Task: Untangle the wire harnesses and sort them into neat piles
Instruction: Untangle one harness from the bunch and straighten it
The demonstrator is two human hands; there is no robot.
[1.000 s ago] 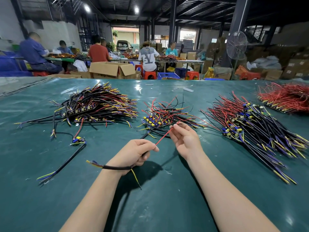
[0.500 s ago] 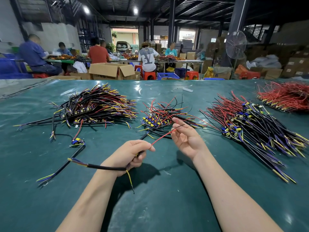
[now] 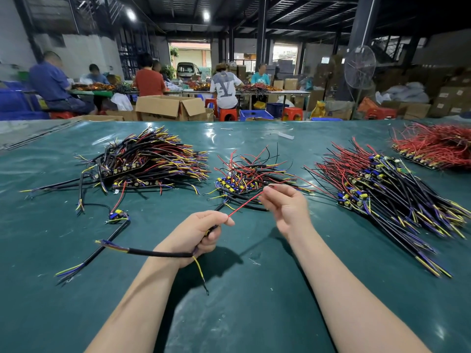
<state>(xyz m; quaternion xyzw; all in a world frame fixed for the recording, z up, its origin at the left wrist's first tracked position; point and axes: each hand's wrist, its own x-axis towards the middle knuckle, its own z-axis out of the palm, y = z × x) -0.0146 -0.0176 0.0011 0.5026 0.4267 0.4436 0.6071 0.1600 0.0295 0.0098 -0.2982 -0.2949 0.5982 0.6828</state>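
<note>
Red wire (image 3: 246, 202), taut between your hands.
Left grip (image 3: 193, 233) clutches its black sheath (image 3: 158, 254) (yellow lead (image 3: 200, 271) dangling); right grip (image 3: 285, 207) pinches the tip.

I find open surface (image 3: 254, 314) nearest me; ahead, the small pile (image 3: 249, 177) bars the way, with lanes (narrow ones) either side.

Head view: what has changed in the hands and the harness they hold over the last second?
The left hand shifted slightly left, and the black tail of the harness it grips swung further out to the left. The right hand hardly moved, still pinching the red wire. No grip changed; the piles stayed put.
</note>
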